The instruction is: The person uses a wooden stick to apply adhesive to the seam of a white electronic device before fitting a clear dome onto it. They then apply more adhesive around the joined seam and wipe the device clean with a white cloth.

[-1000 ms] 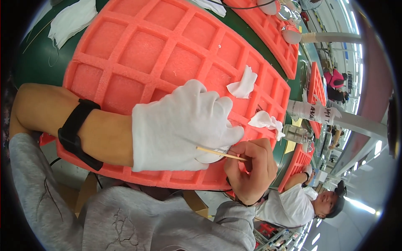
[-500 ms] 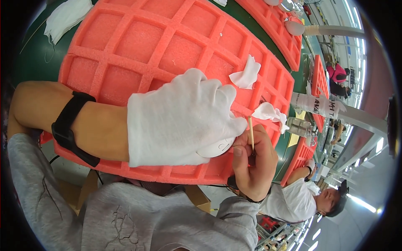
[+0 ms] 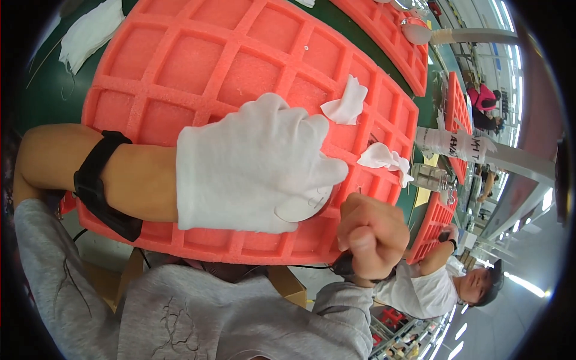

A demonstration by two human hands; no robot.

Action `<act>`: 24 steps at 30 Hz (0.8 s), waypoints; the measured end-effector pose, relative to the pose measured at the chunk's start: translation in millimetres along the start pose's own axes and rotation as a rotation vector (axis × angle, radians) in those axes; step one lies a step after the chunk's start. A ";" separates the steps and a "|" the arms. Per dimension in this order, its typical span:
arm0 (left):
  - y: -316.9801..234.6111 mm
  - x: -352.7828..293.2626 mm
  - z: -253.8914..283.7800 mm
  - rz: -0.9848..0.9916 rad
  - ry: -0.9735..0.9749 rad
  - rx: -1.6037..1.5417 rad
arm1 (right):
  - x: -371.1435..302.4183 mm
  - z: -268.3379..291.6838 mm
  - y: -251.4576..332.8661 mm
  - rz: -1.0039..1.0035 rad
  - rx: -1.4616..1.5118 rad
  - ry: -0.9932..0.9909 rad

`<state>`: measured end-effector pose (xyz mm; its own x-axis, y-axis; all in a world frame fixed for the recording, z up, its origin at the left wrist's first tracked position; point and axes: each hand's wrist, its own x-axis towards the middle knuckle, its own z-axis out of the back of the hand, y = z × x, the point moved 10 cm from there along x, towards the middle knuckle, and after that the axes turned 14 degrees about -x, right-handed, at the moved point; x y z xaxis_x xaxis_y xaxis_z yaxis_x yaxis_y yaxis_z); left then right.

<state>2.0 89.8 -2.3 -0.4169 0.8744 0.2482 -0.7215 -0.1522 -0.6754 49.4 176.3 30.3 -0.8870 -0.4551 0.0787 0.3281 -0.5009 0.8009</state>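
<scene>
My left hand [image 3: 258, 165], in a white fabric glove, is closed around a smooth white round piece [image 3: 303, 206] with small grey markings on its face. Much of that piece is hidden beneath the fingers. Both are over the near part of a red foam tray [image 3: 190, 65] divided into square pockets. Just right of the piece and apart from it, my bare right hand [image 3: 373, 234] is curled with its knuckles up. Whatever it may hold is covered by the fingers.
Crumpled white wipes [image 3: 346, 103] lie on the tray, another wipe [image 3: 384, 157] nearer its right edge. White cloth [image 3: 92, 33] rests on the green table at upper left. A glass jar [image 3: 431, 177] and a tape-wrapped post [image 3: 453, 145] stand rightward. A co-worker [image 3: 429, 288] is at lower right.
My right hand has drawn back from the white piece and turned, so the thin wooden stick in its fingers no longer shows. My left hand has shifted slightly left with the piece.
</scene>
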 end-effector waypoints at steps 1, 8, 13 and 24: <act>0.0 0.5 -1.0 -0.010 0.005 0.002 | 1.7 -0.7 -2.5 -0.002 -0.004 -0.011; 1.3 2.2 0.9 -0.049 0.032 -0.087 | 6.6 40.2 -28.3 0.112 0.394 -0.443; -0.3 3.6 2.5 -0.068 0.046 -0.101 | 5.6 27.2 -45.9 -0.095 0.496 -0.337; -4.4 7.3 8.9 -0.182 0.015 -0.172 | 17.4 -1.4 -52.3 -0.121 0.517 -0.165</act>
<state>-2.8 92.8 8.6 -0.2799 0.8870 0.3672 -0.6788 0.0876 -0.7291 17.2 193.5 -11.0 -0.9611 -0.2748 0.0262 0.0547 -0.0969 0.9938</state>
